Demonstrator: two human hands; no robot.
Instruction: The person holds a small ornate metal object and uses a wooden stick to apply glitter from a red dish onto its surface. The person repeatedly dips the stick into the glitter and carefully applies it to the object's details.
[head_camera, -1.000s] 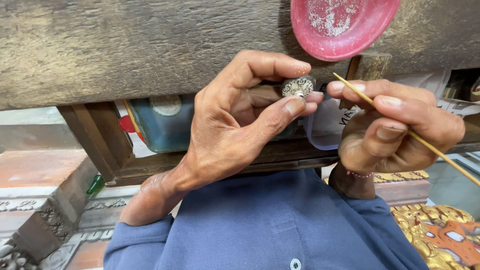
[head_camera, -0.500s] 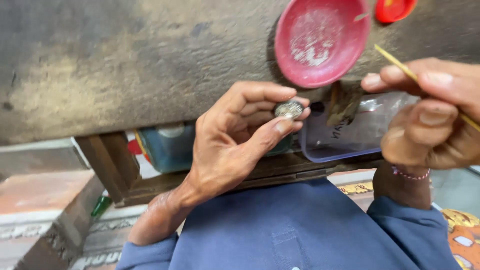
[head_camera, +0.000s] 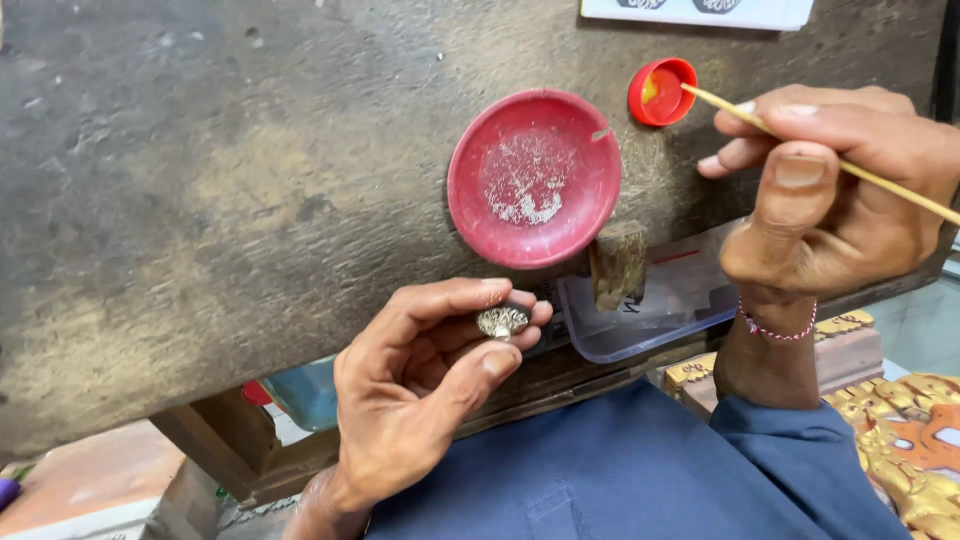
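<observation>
Worn, stained wood makes up the bench (head_camera: 250, 200), dark and scuffed. On it sits a round red dish (head_camera: 534, 178), shallow, its floor speckled with pale residue. Up and right of the dish lies a small red cap (head_camera: 661, 91) with yellow paint inside. The right hand (head_camera: 840, 200) pinches a thin wooden stick (head_camera: 880, 180); its long axis slants up-left, tip touching the cap. Below the dish, the left hand (head_camera: 420, 390) holds a small silvery ornament (head_camera: 502, 320), ridged and domed, in a tight fingertip grip.
</observation>
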